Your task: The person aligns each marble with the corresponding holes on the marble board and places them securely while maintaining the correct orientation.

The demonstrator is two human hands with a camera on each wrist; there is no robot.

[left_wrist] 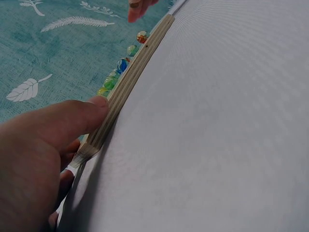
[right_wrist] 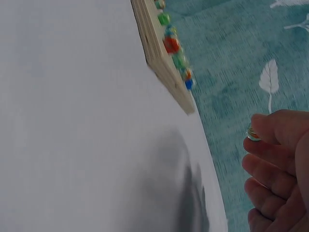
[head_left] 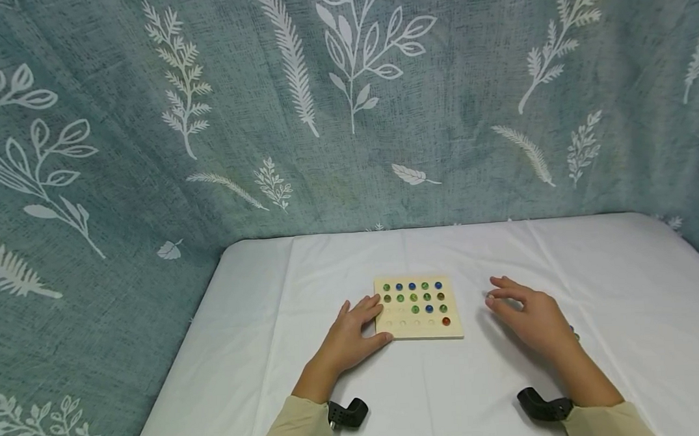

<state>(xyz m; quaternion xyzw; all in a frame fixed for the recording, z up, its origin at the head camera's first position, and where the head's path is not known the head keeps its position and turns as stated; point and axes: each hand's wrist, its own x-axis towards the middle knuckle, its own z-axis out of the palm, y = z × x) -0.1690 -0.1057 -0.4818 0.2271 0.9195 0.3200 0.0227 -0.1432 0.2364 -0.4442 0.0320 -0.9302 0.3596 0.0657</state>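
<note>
"Where does the left hand (head_left: 350, 338) sit?"
"Gripping the near left corner of a pale, rectangular wooden board (head_left: 419, 333) on the white-clothed tabletop (head_left: 328, 271)."
"And the right hand (head_left: 532, 317)?"
"Raised to the board's right, well apart from it, pinching a small, round, clear glass marble with coloured streaks (right_wrist: 252, 135) between thumb and forefinger."
"The board itself?"
"Two far rows full; a red-orange glass marble (head_left: 446, 321) fills the nearest row's right end."
</note>
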